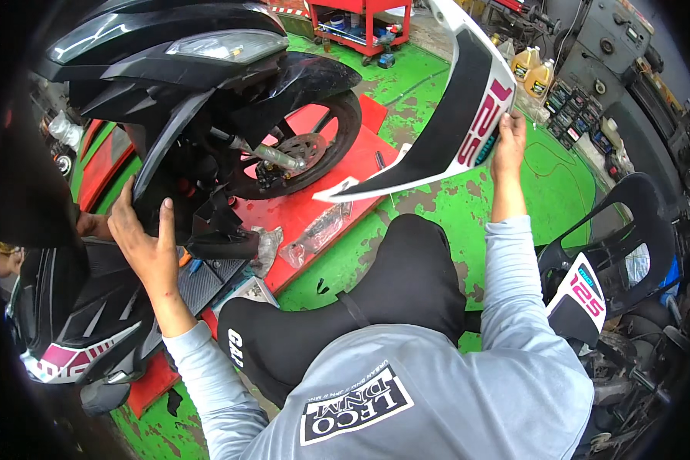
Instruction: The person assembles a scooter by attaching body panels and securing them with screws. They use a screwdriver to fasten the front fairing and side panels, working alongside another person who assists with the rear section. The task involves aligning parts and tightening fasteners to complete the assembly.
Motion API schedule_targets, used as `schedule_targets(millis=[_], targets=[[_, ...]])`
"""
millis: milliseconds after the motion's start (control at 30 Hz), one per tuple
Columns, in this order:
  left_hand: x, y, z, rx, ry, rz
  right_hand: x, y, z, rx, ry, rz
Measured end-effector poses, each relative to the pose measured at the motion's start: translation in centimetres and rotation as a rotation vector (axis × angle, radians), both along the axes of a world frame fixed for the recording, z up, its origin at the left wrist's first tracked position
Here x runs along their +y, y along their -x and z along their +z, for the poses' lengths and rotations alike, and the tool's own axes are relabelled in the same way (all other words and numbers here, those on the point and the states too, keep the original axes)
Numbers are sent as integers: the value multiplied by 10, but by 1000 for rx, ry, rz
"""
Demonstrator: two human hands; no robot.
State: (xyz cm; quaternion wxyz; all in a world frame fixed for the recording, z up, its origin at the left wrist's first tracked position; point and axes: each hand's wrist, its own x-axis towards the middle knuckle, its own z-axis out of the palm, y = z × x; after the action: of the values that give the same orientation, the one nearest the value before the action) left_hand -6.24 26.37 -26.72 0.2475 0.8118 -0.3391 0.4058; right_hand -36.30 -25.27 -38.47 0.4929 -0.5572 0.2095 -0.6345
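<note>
Apparently for balance, the right hand (pixel 507 146) pinches the curved white-and-black fairing panel (pixel 437 146) by its outer edge, raised right of the scooter front wheel (pixel 309 144). The left hand (pixel 144 238), thumb and fingers spread, is at the black front cowl (pixel 175 138), perhaps steadying it.
</note>
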Motion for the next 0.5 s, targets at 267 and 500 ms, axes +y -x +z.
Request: schedule_targets(millis=[267, 500], targets=[[-5, 2, 2, -29, -13, 10, -57, 41, -5, 409, 109, -681], [-8, 0, -2, 5, -70, 88, -135, -32, -54, 262, -27, -640]])
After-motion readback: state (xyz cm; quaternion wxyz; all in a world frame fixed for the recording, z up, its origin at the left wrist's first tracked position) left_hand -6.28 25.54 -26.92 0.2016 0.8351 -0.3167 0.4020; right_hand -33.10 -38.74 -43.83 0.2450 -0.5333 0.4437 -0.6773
